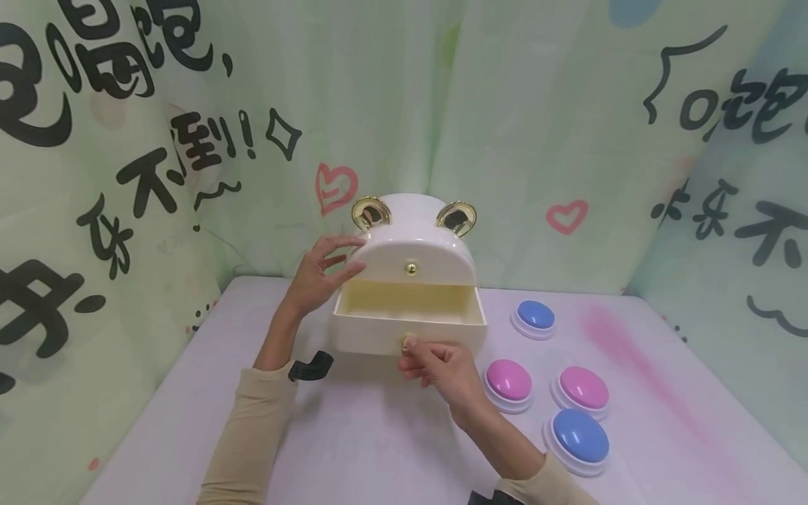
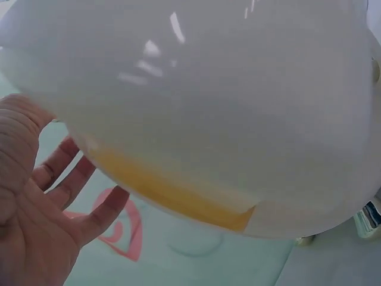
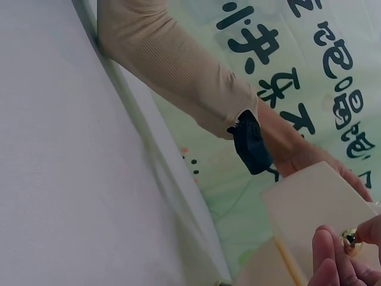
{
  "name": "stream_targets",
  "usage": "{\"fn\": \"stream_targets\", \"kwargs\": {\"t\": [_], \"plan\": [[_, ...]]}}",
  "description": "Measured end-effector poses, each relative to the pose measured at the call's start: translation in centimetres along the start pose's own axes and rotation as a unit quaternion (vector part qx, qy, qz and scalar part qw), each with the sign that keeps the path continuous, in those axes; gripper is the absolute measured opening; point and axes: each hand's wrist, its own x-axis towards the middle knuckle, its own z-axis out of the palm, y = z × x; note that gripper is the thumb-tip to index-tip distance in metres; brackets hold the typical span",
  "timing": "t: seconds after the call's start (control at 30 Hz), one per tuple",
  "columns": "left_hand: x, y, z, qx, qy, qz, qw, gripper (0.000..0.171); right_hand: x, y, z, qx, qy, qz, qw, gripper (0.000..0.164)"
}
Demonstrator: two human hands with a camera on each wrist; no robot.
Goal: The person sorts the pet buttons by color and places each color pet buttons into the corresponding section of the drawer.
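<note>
A white box with a rounded top (image 1: 413,224) and two gold ear-like loops (image 1: 457,218) stands at the back of the table. Its lower drawer (image 1: 366,335) is pulled out toward me, showing a cream inside with nothing in it. My right hand (image 1: 445,368) pinches the small gold knob (image 3: 350,239) on the drawer front between thumb and fingers. Against the box's left side rests my left hand (image 1: 318,275), thumb near the front edge and fingers spread behind, as the left wrist view shows. Another gold knob (image 1: 412,268) sits on the upper front, above the drawer.
To the right of the box are round push buttons on white bases: a blue button (image 1: 536,315) at the back, two pink buttons (image 1: 508,379) in the middle and a larger blue button (image 1: 581,435) nearest me. A printed curtain (image 1: 505,140) surrounds the white table (image 1: 353,449).
</note>
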Motion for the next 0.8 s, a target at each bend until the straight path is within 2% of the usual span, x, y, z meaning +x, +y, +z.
{"fn": "stream_targets", "kwargs": {"t": [0.2, 0.33, 0.7, 0.8], "plan": [[0.2, 0.1, -0.6, -0.021, -0.038, -0.01, 0.999, 0.039, -0.5, 0.1, -0.3, 0.0, -0.003, -0.002, 1.0, 0.035], [0.2, 0.3, -1.0, -0.021, -0.052, -0.019, 0.9982, 0.039, -0.9, 0.0, -0.6, -0.007, -0.008, -0.002, 1.0, 0.037], [0.0, 0.5, -1.2, -0.018, -0.057, -0.033, 0.9976, 0.04, -1.6, 0.3, -0.6, -0.007, -0.014, 0.0, 1.0, 0.037], [-0.1, 0.5, -1.2, -0.017, -0.056, -0.031, 0.9978, 0.04, -1.7, 0.3, -0.7, -0.025, -0.018, -0.003, 1.0, 0.038]]}}
